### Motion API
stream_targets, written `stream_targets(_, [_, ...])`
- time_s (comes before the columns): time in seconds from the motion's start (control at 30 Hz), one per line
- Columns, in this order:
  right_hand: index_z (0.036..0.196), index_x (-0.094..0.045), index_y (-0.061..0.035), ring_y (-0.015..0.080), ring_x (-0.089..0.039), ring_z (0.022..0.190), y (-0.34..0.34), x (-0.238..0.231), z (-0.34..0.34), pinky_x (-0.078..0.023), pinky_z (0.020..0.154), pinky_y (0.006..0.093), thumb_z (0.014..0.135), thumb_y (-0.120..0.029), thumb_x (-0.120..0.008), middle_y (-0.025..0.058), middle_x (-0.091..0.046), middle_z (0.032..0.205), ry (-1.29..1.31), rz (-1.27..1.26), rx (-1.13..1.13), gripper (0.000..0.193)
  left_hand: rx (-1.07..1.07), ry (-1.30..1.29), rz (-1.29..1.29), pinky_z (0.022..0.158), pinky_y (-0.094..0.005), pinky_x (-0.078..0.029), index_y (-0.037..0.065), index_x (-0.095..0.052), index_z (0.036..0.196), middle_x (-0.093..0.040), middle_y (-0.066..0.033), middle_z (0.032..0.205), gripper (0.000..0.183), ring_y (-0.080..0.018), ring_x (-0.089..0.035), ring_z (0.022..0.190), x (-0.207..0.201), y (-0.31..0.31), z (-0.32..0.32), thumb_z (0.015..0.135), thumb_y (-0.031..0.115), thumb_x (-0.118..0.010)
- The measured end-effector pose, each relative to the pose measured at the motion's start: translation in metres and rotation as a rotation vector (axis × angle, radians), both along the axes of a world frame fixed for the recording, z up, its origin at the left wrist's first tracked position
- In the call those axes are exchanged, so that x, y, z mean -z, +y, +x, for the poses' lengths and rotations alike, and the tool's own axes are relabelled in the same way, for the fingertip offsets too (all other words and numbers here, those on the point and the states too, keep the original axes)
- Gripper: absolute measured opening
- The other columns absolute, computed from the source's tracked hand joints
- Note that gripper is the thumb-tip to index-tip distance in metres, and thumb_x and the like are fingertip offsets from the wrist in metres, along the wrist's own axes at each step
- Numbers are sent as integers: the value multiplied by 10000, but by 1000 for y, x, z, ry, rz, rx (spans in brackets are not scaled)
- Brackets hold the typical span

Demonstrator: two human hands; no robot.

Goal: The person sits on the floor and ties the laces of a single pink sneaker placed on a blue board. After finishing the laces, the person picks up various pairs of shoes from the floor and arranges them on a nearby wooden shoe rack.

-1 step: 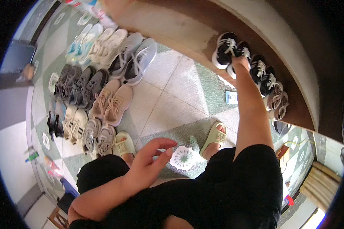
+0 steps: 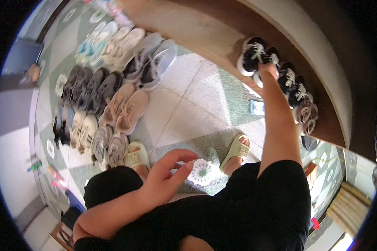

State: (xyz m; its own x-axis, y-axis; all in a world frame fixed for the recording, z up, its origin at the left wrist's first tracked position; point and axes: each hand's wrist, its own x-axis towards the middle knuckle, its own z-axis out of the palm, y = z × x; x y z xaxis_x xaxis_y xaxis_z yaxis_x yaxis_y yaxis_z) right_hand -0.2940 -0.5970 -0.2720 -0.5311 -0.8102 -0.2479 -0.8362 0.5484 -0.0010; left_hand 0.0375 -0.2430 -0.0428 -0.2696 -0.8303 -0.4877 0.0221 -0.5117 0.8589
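Observation:
On the shelf ledge at the upper right stands a pair of black sneakers (image 2: 252, 54) with white laces and soles. My right hand (image 2: 269, 70) reaches out to this pair and grips the right-hand shoe at its near end; the fingertips are partly hidden. My left hand (image 2: 166, 173) hovers in front of my body over the floor, empty, its fingers loosely bent and the thumb apart from them. Beside the gripped pair are another black pair with white laces (image 2: 292, 83) and a brownish pair (image 2: 306, 113).
Several pairs of shoes stand in rows on the tiled floor at the left, among them pink-beige sneakers (image 2: 132, 108) and grey sneakers (image 2: 155, 62). My feet are in pale green slides (image 2: 236, 150). A small blue-and-white packet (image 2: 257, 108) lies near the shelf (image 2: 201, 44).
The whole view has shifted slightly, with shoes and shelf a little to the right in it. Both hands keep nearly the same pose, the right still at the black sneakers.

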Motion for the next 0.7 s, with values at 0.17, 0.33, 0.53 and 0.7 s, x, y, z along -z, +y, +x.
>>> stream_targets(0.17, [981, -634, -178, 319, -575, 907, 34, 22, 35, -444, 788, 450, 700, -364, -618, 106, -620, 965, 194, -817, -439, 337, 41, -21, -54, 838, -278, -420, 44, -494, 1174, -546, -68, 1081, 275, -141, -510, 1011, -8, 8, 5, 919, 146, -504])
stream_targets(0.33, [1023, -597, -91, 323, -546, 972, 119, 40, 139, -417, 879, 400, 737, -156, -653, 119, -596, 1040, -483, -604, -987, 298, 8, 54, -184, 773, -278, -438, 45, -499, 1155, -546, -75, 1049, 276, -150, -532, 963, -30, 22, 21, 898, 137, -538])
stream_targets(0.53, [1050, -592, -93, 232, -605, 811, 279, 27, 286, -481, 726, 334, 817, -166, -565, 110, -614, 929, -993, 194, -1051, 245, -123, 126, -447, 757, -373, -433, 40, -490, 1048, -548, -133, 926, 223, -305, -549, 873, -38, 55, 33, 844, 84, -567])
stream_targets(0.7, [1051, -581, -59, 267, -600, 834, 338, 27, 379, -477, 743, 359, 808, -200, -567, 110, -615, 932, -1062, 271, -1143, 281, -188, 160, -405, 748, -384, -438, 30, -497, 1025, -549, -128, 917, 215, -315, -555, 859, -42, 86, 56, 832, 91, -570])
